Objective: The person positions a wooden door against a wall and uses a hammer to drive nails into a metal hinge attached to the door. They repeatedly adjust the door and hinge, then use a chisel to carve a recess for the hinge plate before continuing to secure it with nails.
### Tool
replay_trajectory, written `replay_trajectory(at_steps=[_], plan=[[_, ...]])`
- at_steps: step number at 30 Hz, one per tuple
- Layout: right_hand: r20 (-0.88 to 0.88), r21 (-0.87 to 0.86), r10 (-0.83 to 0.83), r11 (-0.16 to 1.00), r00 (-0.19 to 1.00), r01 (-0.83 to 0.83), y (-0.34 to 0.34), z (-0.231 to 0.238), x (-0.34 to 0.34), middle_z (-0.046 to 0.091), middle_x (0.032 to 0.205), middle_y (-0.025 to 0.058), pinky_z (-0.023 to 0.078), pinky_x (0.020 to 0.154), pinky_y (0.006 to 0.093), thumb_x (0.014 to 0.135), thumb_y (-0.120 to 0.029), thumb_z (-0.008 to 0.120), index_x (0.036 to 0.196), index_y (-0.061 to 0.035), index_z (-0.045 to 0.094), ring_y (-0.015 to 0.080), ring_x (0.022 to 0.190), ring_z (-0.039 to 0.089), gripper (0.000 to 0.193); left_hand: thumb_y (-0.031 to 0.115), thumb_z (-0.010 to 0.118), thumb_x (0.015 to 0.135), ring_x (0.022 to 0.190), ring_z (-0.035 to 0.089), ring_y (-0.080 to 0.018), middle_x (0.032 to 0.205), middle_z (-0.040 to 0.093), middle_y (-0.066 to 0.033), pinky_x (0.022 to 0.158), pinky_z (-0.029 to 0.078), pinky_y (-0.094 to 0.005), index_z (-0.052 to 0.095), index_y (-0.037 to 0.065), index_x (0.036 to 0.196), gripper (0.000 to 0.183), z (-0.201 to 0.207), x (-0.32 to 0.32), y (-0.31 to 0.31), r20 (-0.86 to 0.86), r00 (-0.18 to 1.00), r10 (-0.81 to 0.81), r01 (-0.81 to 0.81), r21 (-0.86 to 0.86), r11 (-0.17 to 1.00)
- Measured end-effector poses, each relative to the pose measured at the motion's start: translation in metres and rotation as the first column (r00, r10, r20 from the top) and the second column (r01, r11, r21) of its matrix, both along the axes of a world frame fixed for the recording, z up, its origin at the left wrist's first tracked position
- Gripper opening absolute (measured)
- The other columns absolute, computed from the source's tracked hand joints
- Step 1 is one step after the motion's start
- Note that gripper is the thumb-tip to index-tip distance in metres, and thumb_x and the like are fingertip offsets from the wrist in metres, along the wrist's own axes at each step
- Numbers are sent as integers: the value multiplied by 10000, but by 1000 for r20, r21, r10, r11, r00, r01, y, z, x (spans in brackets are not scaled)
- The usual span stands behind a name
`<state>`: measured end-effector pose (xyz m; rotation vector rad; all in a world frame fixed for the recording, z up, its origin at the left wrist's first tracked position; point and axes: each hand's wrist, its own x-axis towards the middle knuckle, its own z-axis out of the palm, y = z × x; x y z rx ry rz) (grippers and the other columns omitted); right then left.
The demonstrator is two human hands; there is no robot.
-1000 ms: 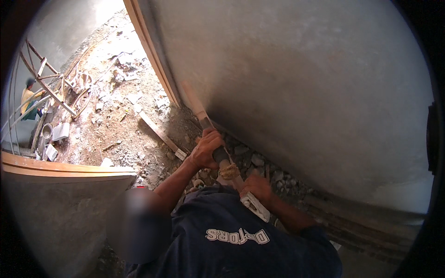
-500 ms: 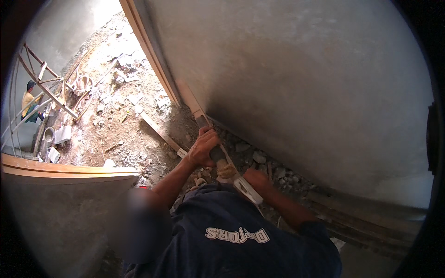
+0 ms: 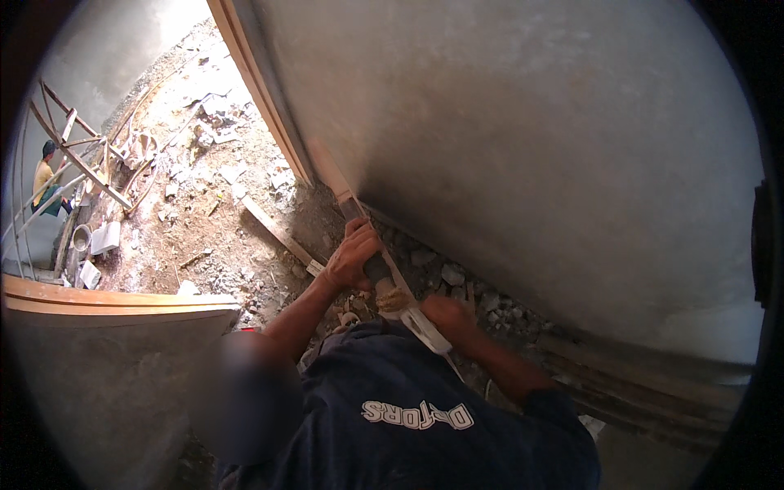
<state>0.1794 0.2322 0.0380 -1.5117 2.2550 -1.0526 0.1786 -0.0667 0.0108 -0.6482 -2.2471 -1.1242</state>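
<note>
My left hand (image 3: pixel 353 255) is closed around a dark, long block-like tool (image 3: pixel 378 271) that lies along a narrow pale wooden board (image 3: pixel 331 173). At the tool's near end sits a ruffled tan clump (image 3: pixel 394 299), which looks like wood shavings. Closer to my body, a whitish piece (image 3: pixel 426 331) slants in line with the board; whether it belongs to board or tool, I cannot tell. Beside it my right hand (image 3: pixel 447 318) is curled into a fist shape. Its fingertips and whatever they grip are hidden.
A grey plastered wall (image 3: pixel 531 163) rises to the right, with broken rubble (image 3: pixel 494 306) at its foot. A wooden door frame (image 3: pixel 261 90) opens onto littered ground. Another plank (image 3: pixel 278 230) lies there. Farther left are a wooden trestle (image 3: pixel 82 155), a bucket (image 3: pixel 82 238) and a person (image 3: pixel 47 181).
The whole view has shifted slightly, so everything appears a little farther left. Both hands keep their places on or beside the tool and board.
</note>
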Motion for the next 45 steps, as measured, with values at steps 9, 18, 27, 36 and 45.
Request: replay_trajectory(at_steps=[9,18,27,36,45], plan=[[-118,-37,37,998,992,-42,2,-18,-9,672,954,178,545,792,480,836,-61,671,1046,-24,669,365,877,670,213,215,820,502,891,580,-344,885,531,-95,1031,369,-535,569,79,936,520,11,-5,0,11,1000,-11,10,59,998],[-96,-218,26,975,995,-46,-9,-4,-11,671,1021,195,536,787,481,832,-82,683,1119,-20,651,382,911,672,295,209,802,500,946,591,-352,912,557,-98,1029,367,-530,578,72,958,528,3,-9,-5,19,1000,-1,0,38,999],[-15,-154,-13,988,1000,10,-28,21,-11,570,795,130,476,628,453,749,-64,733,864,-30,619,354,721,606,165,195,798,505,963,588,-358,918,552,-103,1054,356,-533,575,66,968,529,4,-11,-5,-7,1000,10,-10,25,1000],[-218,-283,-32,958,975,-32,-22,-2,-7,538,751,138,457,596,447,734,-169,749,828,-39,585,366,670,574,230,199,818,501,966,582,-362,925,544,-118,1066,345,-547,575,64,969,544,5,-6,-8,14,999,40,-40,18,999],[-70,-177,-54,983,996,40,-8,6,6,623,882,165,521,696,461,782,-72,742,1003,-7,647,347,819,660,249,149,799,506,905,574,-353,880,518,-105,1032,368,-529,556,70,923,489,11,4,-6,24,999,32,-33,52,998]])
